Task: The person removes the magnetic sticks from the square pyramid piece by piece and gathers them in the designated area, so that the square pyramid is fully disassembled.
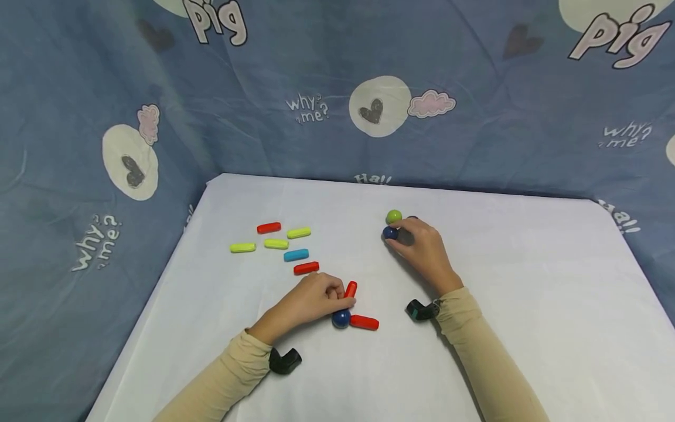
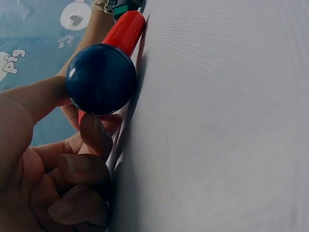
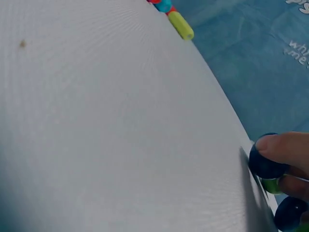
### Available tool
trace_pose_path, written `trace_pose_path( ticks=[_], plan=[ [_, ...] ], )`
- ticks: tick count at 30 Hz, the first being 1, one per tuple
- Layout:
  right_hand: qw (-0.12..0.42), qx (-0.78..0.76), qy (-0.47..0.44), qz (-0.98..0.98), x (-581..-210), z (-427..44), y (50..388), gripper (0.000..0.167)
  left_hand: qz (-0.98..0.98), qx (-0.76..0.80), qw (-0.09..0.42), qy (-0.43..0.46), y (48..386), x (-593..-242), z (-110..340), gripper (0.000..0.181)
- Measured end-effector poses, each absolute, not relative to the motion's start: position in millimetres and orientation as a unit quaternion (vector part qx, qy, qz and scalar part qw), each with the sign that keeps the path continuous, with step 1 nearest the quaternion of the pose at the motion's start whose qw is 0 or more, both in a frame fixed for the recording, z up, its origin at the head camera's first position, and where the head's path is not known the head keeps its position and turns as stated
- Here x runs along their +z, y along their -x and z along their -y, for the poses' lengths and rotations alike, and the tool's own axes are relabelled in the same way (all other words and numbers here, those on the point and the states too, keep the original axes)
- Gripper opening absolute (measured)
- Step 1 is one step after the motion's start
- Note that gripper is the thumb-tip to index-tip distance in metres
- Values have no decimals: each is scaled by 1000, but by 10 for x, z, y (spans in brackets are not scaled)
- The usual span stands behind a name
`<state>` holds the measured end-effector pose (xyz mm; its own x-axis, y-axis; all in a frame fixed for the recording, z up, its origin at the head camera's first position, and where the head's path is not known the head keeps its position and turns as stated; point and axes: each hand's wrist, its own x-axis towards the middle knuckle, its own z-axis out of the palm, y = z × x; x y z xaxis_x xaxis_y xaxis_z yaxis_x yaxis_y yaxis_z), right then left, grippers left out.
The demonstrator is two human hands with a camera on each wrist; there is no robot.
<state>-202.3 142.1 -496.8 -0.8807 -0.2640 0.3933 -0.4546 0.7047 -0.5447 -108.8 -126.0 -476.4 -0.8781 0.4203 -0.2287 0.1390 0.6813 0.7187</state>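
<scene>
In the head view, my left hand (image 1: pixel 316 296) pinches a short red rod (image 1: pixel 351 288) between thumb and fingers. That rod meets a dark blue ball (image 1: pixel 341 319), from which a second red rod (image 1: pixel 365 322) points right. The left wrist view shows this ball (image 2: pixel 101 79) up close, hiding part of the pinched rod. Farther back, my right hand (image 1: pixel 424 252) pinches another dark blue ball (image 1: pixel 390 232) by thumb and fingertips, at or just above the table. A green ball (image 1: pixel 394 216) lies right behind it. One more dark blue ball (image 3: pixel 290 213) is partly covered by the hand.
Left of centre on the white table (image 1: pixel 506 328) lie several loose rods: red ones (image 1: pixel 269 228), yellow-green ones (image 1: pixel 276 244) and a light blue one (image 1: pixel 296 255). A patterned blue cloth (image 1: pixel 316 58) rises behind the table and on its left.
</scene>
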Motion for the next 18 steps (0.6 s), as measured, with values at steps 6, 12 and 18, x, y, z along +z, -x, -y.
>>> trace_pose_path(
  ticks=[6, 12, 18],
  plan=[
    [149, 332, -217, 906, -4991, -1433, 2030, 36, -895, 373, 194, -151, 1076, -4752, 1258, 30],
    [140, 330, -244, 901, -4735, -1585, 2021, 38, -896, 371, 191, -151, 1072, -4764, 1257, 30],
    [-54, 303, -172, 936, -4478, -1937, 2000, 38, -896, 371, 191, -150, 1076, -4766, 1258, 30]
  ],
)
